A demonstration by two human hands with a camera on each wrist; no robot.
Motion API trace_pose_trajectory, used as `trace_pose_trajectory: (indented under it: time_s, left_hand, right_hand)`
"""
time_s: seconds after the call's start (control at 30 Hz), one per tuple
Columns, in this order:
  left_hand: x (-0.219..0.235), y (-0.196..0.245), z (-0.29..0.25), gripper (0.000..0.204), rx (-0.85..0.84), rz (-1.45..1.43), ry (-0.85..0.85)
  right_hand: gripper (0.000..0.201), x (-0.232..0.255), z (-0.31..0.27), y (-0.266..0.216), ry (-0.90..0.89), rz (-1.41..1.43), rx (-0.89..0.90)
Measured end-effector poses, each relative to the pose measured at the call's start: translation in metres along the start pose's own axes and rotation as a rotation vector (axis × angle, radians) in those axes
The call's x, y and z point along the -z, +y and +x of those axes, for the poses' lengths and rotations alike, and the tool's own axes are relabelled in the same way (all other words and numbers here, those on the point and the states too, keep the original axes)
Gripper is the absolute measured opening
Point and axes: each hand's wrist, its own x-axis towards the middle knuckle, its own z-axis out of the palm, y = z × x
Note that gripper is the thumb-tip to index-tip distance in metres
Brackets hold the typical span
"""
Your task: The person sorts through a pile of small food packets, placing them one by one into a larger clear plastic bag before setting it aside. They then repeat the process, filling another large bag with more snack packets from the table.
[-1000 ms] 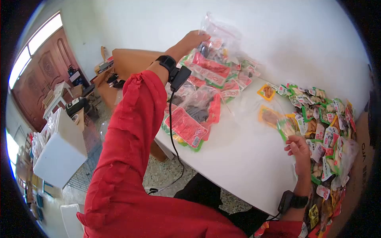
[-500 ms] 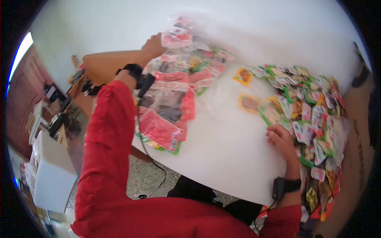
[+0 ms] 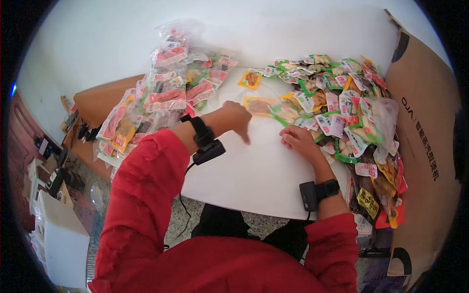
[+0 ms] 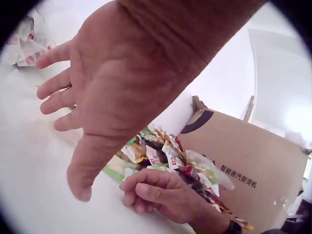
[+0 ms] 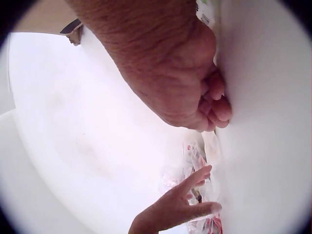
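My left hand (image 3: 238, 118) hovers over the middle of the white table (image 3: 254, 176), holding nothing, with its fingers straight and spread; the left wrist view shows it the same way (image 4: 92, 92). My right hand (image 3: 294, 138) rests on the table with fingers curled under, at the edge of a pile of small snack packets (image 3: 342, 97). No packet shows inside its fingers (image 5: 214, 105). A green-edged packet (image 3: 285, 113) lies just beyond it, with a yellow-backed packet (image 3: 259, 105) beside that. Both hands are a short gap apart.
A stack of larger clear bags of red-labelled snacks (image 3: 166, 93) covers the table's far left. A lone orange packet (image 3: 250, 79) lies at the back. A big cardboard box (image 3: 420, 146) stands along the right. A white box (image 3: 58, 234) sits on the floor at left.
My left hand has left the bag stack at the far left and come back to the table's middle, beside the right hand. The right hand stays at the pile's edge.
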Motion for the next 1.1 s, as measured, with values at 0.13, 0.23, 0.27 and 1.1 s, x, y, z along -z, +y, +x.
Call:
trace_pose_trajectory:
  time_s: [0.13,0.23,0.27,1.1]
  left_hand:
    - [-0.026,-0.024,-0.018,0.042,0.004,0.311,0.204]
    - [-0.051,-0.048,-0.015,0.023,-0.023,0.392,0.337]
    - [-0.048,-0.048,-0.019,0.016,-0.075,0.435,0.394]
    - [0.006,0.014,0.002,0.014,-0.375,-0.494,0.647]
  right_hand:
    - [0.018,0.000,0.003,0.007,0.020,-0.098,0.040]
    - [0.020,-0.002,0.006,0.008,0.022,-0.094,0.038]
    - [0.019,-0.003,0.005,0.006,0.034,-0.115,0.029]
    - [0.024,0.012,0.006,0.007,-0.064,0.924,-0.065]
